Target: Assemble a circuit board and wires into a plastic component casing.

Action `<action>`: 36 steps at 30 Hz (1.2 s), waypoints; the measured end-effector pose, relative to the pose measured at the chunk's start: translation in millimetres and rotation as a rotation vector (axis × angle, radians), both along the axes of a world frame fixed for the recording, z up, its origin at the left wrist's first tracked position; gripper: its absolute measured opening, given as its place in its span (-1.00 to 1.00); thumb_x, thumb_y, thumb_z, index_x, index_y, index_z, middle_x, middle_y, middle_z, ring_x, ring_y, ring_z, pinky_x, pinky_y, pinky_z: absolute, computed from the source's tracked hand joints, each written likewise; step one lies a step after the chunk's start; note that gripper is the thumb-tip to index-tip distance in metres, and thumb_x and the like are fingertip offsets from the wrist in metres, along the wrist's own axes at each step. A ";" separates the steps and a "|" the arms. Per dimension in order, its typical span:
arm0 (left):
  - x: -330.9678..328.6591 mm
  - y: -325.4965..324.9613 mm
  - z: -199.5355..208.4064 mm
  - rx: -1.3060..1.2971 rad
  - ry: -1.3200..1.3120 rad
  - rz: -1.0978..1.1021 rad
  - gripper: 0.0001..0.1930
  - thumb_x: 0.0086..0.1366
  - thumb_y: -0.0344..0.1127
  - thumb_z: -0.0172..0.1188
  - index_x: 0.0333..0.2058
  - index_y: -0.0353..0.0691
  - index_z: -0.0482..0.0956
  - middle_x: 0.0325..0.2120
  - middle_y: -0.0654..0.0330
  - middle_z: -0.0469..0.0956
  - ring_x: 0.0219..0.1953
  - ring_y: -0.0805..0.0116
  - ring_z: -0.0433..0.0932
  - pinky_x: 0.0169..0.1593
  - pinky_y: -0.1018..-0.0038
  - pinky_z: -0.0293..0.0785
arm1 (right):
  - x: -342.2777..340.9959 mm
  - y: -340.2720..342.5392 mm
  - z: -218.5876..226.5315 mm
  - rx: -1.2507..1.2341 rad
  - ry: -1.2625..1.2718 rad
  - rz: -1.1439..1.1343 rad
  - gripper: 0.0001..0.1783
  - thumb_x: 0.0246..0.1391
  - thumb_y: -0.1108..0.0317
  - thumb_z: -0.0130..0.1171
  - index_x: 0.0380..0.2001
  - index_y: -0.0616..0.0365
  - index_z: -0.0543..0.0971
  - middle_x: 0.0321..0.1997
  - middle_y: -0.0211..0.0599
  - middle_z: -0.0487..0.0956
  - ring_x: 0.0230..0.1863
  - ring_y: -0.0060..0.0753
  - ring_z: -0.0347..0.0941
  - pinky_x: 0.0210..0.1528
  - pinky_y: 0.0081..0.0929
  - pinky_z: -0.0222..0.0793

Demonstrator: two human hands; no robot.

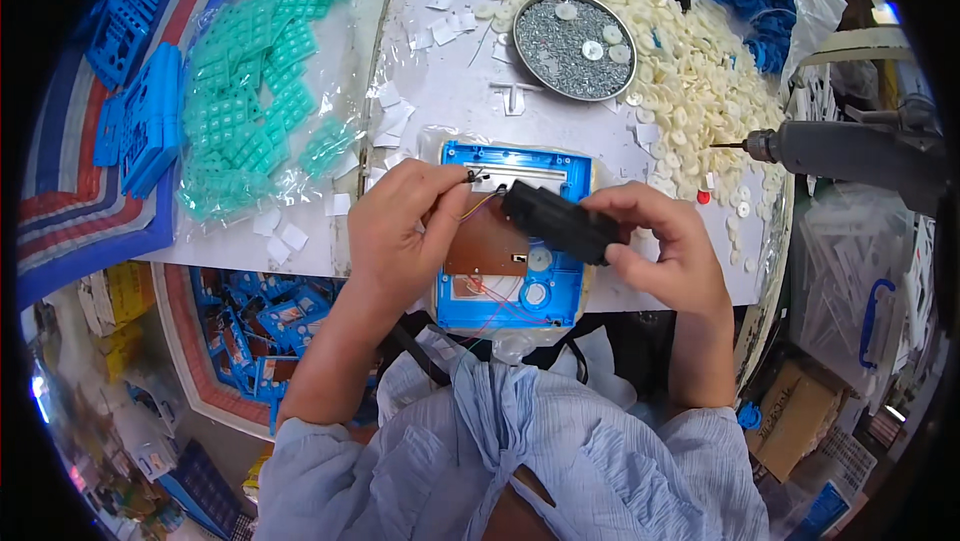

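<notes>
In front of me lies a blue plastic casing (pixel 572 286) holding a brown circuit board (pixel 485 246) with thin red wires. My right hand (pixel 672 249) grips a long black plastic part (pixel 560 222), tilted above the casing's right side. Thumb and forefinger of my left hand (pixel 405 221) pinch a small dark piece (pixel 472 178) over the casing's upper left; its exact kind is too small to tell. Yellow and dark wires (pixel 482 204) run between that hand and the black part. The black part hides some of the casing beneath it.
A round metal dish (pixel 575 46) of small screws stands beyond the casing. Cream plastic discs (pixel 700 91) are heaped at the right, under a power screwdriver (pixel 820 148). Green button pads (pixel 245 101) lie on clear plastic at the left. Blue casings (pixel 265 331) fill a container below.
</notes>
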State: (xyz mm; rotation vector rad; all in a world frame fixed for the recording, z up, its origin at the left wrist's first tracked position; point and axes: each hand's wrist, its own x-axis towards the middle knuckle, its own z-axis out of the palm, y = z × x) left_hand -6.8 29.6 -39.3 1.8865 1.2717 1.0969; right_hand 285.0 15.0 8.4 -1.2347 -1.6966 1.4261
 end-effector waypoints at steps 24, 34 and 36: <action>-8.8 58.7 35.0 0.099 0.330 -0.608 -0.90 0.21 -0.42 0.35 -0.31 -0.24 0.63 -0.43 0.16 0.57 -0.40 0.10 0.60 -0.37 0.27 0.51 | -33.8 -1.4 -23.1 0.727 -0.393 0.157 -0.42 -0.17 0.54 0.45 0.03 0.26 0.62 0.14 -0.06 0.64 -0.03 0.04 0.52 0.03 -0.20 0.51; -0.1 65.9 48.6 0.279 0.538 -0.715 -0.87 0.07 -0.35 0.26 -0.49 -0.16 0.46 -0.48 0.23 0.43 -0.40 0.20 0.58 -0.38 0.29 0.54 | -34.3 6.2 -19.3 0.689 -0.388 0.196 -0.44 -0.14 0.49 0.47 0.02 0.27 0.61 0.11 -0.04 0.64 -0.04 0.03 0.51 0.00 -0.18 0.51; 0.1 67.1 49.6 0.286 0.570 -0.731 -0.87 0.05 -0.33 0.25 -0.49 -0.15 0.46 -0.48 0.24 0.42 -0.39 0.23 0.58 -0.37 0.31 0.54 | -35.6 7.6 -18.3 0.683 -0.382 0.198 -0.45 -0.14 0.49 0.47 0.02 0.27 0.62 0.11 -0.04 0.64 -0.04 0.03 0.51 0.00 -0.18 0.51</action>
